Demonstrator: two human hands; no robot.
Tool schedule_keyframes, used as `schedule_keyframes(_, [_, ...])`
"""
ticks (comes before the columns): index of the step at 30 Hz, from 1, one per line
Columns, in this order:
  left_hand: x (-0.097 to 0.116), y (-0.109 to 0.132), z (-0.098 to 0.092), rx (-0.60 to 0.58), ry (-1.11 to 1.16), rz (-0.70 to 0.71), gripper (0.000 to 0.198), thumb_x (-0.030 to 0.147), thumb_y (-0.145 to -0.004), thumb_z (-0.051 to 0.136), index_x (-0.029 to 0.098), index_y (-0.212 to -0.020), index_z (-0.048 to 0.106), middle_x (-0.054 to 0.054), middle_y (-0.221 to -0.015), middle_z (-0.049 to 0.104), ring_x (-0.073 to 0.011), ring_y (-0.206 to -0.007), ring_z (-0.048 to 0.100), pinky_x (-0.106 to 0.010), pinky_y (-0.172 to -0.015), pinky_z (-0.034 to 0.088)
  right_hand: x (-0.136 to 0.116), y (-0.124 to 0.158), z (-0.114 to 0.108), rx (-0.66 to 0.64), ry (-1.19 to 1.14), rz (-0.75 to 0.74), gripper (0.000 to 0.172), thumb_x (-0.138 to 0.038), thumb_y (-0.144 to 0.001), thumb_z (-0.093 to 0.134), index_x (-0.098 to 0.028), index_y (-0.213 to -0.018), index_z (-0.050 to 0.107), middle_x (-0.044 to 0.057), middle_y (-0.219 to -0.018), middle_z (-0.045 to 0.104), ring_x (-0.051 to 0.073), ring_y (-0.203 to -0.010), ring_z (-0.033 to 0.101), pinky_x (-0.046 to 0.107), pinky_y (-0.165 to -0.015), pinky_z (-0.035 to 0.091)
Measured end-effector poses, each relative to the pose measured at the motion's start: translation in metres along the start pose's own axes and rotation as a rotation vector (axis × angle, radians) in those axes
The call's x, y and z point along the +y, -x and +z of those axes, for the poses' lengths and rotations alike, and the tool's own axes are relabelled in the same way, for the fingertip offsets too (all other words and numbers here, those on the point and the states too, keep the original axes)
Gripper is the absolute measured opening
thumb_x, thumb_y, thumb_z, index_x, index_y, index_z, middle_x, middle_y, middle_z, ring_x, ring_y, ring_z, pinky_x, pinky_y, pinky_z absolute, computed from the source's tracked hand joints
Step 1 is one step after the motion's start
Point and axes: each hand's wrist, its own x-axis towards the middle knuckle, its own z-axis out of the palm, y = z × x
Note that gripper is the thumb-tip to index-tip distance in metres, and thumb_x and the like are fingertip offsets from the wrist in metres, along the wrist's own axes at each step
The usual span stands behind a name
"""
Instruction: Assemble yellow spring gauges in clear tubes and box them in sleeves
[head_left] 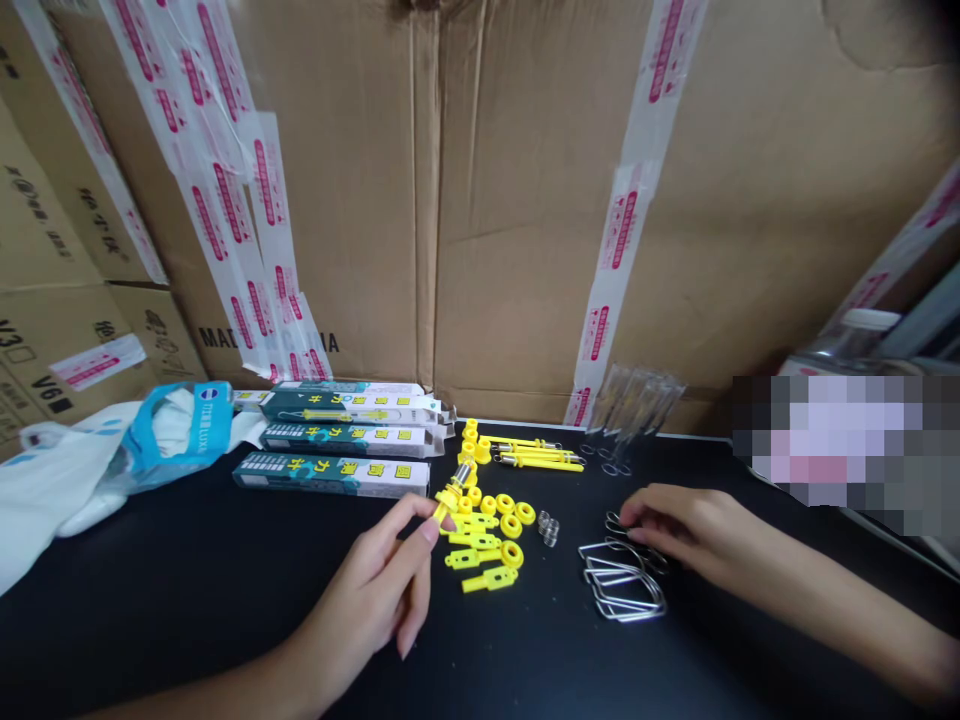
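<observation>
Left hand [390,560]: we pinched a yellow rod [449,497], spring [463,474] uppermost, beside yellow rings [511,526].
Right hand [697,525]: we touched wire hooks [613,522]; grip unclear.
Spring risk: our slackened pinch could have dropped it.

I note yellow parts [491,580] of smooth plastic, wire frames [626,605] of shiny metal, a matt tabletop [525,660], dull cardboard [525,200], glossy tape [621,235].

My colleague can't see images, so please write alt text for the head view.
A left hand holds a yellow piece with a silvery end over a black table, while the right hand touches thin wire loops beside bent metal frames. Between the hands lie loose yellow parts and small springs, with narrow printed boxes and cardboard behind.
</observation>
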Motion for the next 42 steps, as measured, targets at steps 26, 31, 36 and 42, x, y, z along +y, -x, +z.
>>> schedule_keyframes(26, [0.007,0.002,0.000,0.018,-0.022,-0.022,0.040,0.060,-0.093,0.048,0.021,-0.099,0.047,0.011,-0.041,0.046,-0.0086,-0.035,0.027,-0.020,-0.037,0.023,0.002,-0.001,-0.002,0.286,-0.071,0.130,0.013,-0.015,-0.077,0.043,-0.026,-0.083,0.042,0.006,-0.078,0.069,0.021,-0.064,0.067,0.033,-0.055,0.055])
schedule_keyframes(31, [0.008,0.001,0.000,0.012,-0.040,-0.034,0.042,0.061,-0.092,0.048,0.020,-0.100,0.046,0.011,-0.041,0.046,-0.0085,-0.035,0.026,-0.020,-0.037,0.022,-0.003,-0.003,0.006,0.273,-0.030,0.087,0.012,-0.021,-0.076,0.054,-0.025,-0.086,0.048,0.008,-0.086,0.069,0.020,-0.061,0.063,0.033,-0.057,0.053])
schedule_keyframes(36, [0.005,0.001,0.000,0.016,-0.046,-0.031,0.041,0.061,-0.092,0.047,0.020,-0.100,0.046,0.011,-0.041,0.046,-0.0085,-0.035,0.026,-0.020,-0.037,0.022,0.003,-0.007,0.012,0.243,-0.033,0.060,0.023,-0.032,-0.084,0.057,-0.028,-0.073,0.037,0.002,-0.069,0.069,0.017,-0.051,0.059,0.029,-0.050,0.049])
schedule_keyframes(42, [0.006,0.000,0.000,0.026,-0.049,-0.025,0.039,0.060,-0.093,0.048,0.021,-0.098,0.047,0.010,-0.044,0.047,-0.0086,-0.038,0.029,-0.020,-0.039,0.021,-0.013,-0.010,0.012,0.335,-0.014,0.035,0.028,-0.033,-0.083,0.059,-0.029,-0.072,0.033,0.002,-0.072,0.067,0.017,-0.053,0.058,0.031,-0.053,0.049])
